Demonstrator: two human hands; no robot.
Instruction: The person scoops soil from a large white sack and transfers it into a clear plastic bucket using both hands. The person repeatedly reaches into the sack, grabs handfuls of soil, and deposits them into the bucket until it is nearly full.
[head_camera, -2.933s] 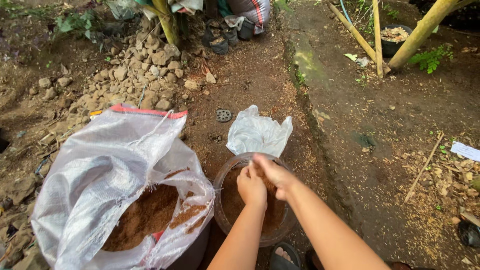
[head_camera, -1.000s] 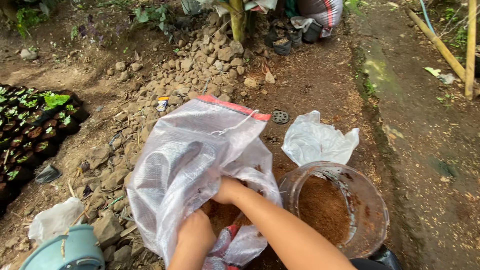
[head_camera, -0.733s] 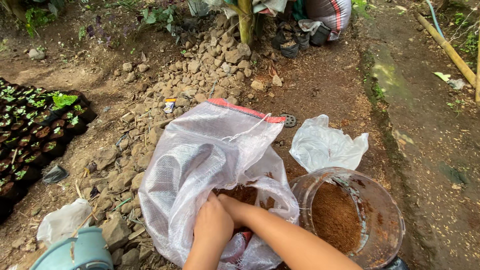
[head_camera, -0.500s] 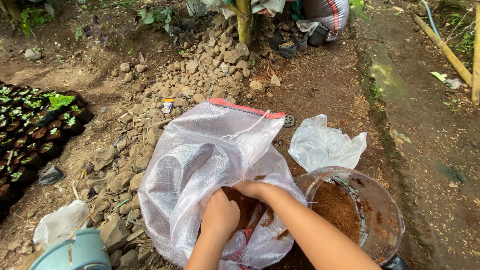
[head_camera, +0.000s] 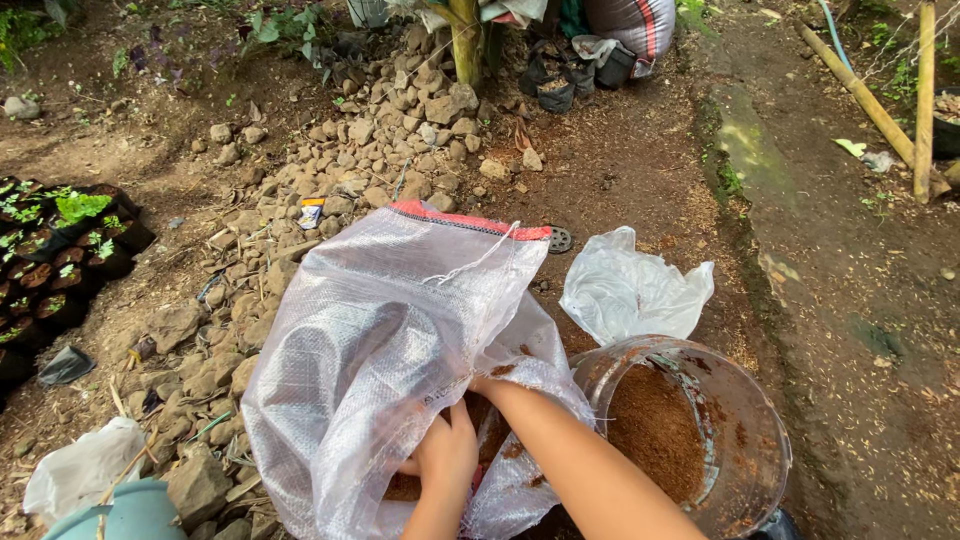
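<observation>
A large white woven plastic sack (head_camera: 380, 340) with a red top hem lies open on the dirt, with brown soil inside. My left hand (head_camera: 447, 458) curls on the sack's opening near its lower edge. My right forearm (head_camera: 570, 460) runs from the bottom right into the sack's mouth, and my right hand is hidden inside, under the plastic. Right beside the sack stands a clear round plastic container (head_camera: 745, 440) partly filled with brown soil (head_camera: 655, 425).
A crumpled clear plastic bag (head_camera: 630, 290) lies behind the container. A pile of stones (head_camera: 330, 170) stretches left and behind the sack. Black seedling pots (head_camera: 55, 250) sit at the far left, a pale blue tub (head_camera: 130, 515) at bottom left, bamboo poles (head_camera: 870, 100) at top right.
My view swung left from the container to the sack. Both hands left the container's soil and went to the sack's mouth; my right hand now reaches deeper inside.
</observation>
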